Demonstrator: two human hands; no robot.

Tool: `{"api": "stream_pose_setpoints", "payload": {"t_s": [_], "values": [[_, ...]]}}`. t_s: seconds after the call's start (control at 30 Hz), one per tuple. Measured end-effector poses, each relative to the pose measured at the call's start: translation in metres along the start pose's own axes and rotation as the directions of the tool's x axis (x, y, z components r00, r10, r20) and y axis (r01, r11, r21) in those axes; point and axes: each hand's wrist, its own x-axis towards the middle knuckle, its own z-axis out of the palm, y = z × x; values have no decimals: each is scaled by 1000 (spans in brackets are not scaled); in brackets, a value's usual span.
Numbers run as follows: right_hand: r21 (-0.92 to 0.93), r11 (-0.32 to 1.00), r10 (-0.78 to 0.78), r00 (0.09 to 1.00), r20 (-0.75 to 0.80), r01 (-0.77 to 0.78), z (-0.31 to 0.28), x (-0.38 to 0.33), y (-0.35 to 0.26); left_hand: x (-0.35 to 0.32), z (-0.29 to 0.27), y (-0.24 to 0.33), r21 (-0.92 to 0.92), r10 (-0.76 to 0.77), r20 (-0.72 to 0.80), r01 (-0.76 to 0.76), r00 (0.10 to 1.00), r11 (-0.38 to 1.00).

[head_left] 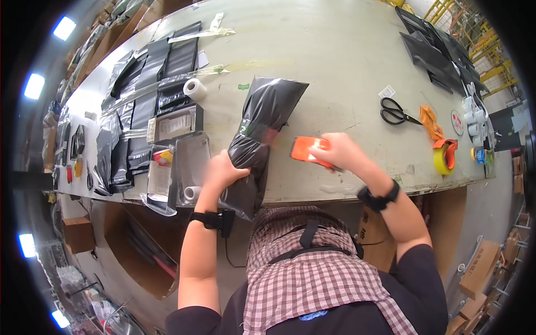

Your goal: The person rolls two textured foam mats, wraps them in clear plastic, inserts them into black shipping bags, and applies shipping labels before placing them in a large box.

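You stand at a pale worktable (340,61) with a black plastic parcel (272,103) lying lengthwise in front of you, its lower end poking past the near edge. Your left hand (224,172) grips its narrowed middle, fingers curled and pressed into the plastic. Your right hand (336,151), just to the right and apart from the parcel, holds an orange tool (304,149) that looks like a tape dispenser, its fingers wrapped around the body; the exact hold of the fingertips is blurred. The step in hand appears to be binding the parcel with tape around its waist. The next move seems to call for a firm left grip while the dispenser is brought across the folded plastic under tension.

Close by your left wrist, a clear tray (192,151) and a dark open box (176,125) crowd that side and could snag your forearm. Beyond them lie overlapping black bags (149,78). To your right, well apart from the parcel, are black-handled scissors (394,115) and a yellow tape roll (441,160).
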Motion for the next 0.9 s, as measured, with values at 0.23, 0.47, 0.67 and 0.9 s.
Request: {"api": "stream_pose_setpoints", "payload": {"t_s": [0.23,0.47,0.67,0.9], "values": [[320,945,75,997,12,-75,20,84,27,16,-15,-27,-225,117,109,-91,987,970],[-32,999,-40,845,-533,27,-22,-10,72,15,-2,-38,-581,127,304,78,944,810],[-705,662,-337,738,-584,-255,17,13,94,13,46,7,-848,245,379,229,892,478],[44,946,-316,942,-110,323,55,42,49,-1,81,60,-929,356,364,306,861,208]]}}
